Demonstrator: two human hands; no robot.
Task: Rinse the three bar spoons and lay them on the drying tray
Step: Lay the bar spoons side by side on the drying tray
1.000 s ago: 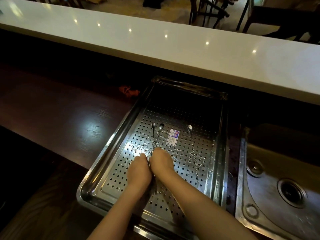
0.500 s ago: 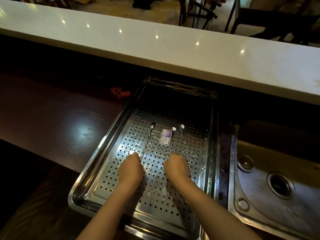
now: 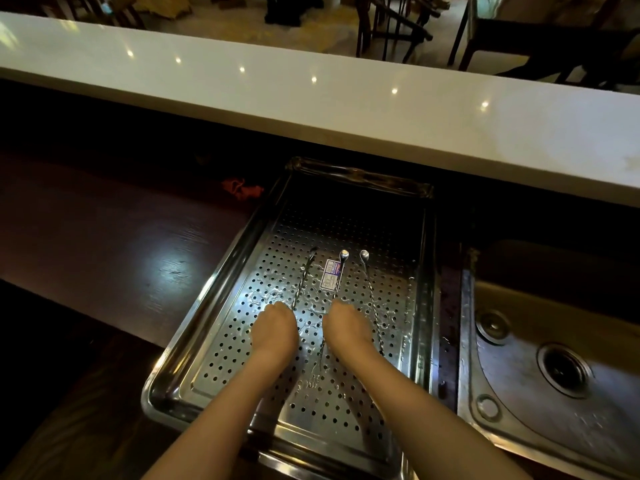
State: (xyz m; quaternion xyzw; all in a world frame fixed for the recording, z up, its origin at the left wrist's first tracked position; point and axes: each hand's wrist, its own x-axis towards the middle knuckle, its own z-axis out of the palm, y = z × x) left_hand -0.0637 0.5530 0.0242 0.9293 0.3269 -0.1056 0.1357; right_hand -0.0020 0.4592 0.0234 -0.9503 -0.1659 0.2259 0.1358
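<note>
Head cam w/ both hands low over the perforated drying tray (image 3: 194,344), which sits between the dark wood counter (image 3: 104,251) and the steel sink (image 3: 540,358). Big change vs a sec ago: the left and middle bar spoons lay crossed near their bowls w/ both hands bunched together on the handles; half a sec ago they were already parted, and now all three lie roughly parallel, bowls pointing away from the person. Left bar spoon (image 3: 304,278) runs under the left hand (image 3: 275,332); middle bar spoon (image 3: 337,280) crosses the small sticker (image 3: 329,274) and passes by the right hand (image 3: 348,332), its tail end showing in the gap between the wrists; right bar spoon (image 3: 371,299) lies just beside that hand on the sink side, apart from the other two. Both hands are curled, knuckles up, fingertips hidden, so it can't be told whether they pinch the handles or just rest on them; left hand looks to be touching its spoon's handle, right hand's contact w/ the middle one is unclear. Water beads glint on the tray floor around the spoons, which fits w/ a rinse already done. Judgement: task looks basically finished, spoons spaced out for draining; what's left is prob. only letting go and pulling the hands back w/o nudging the thin handles out of line.
</note>
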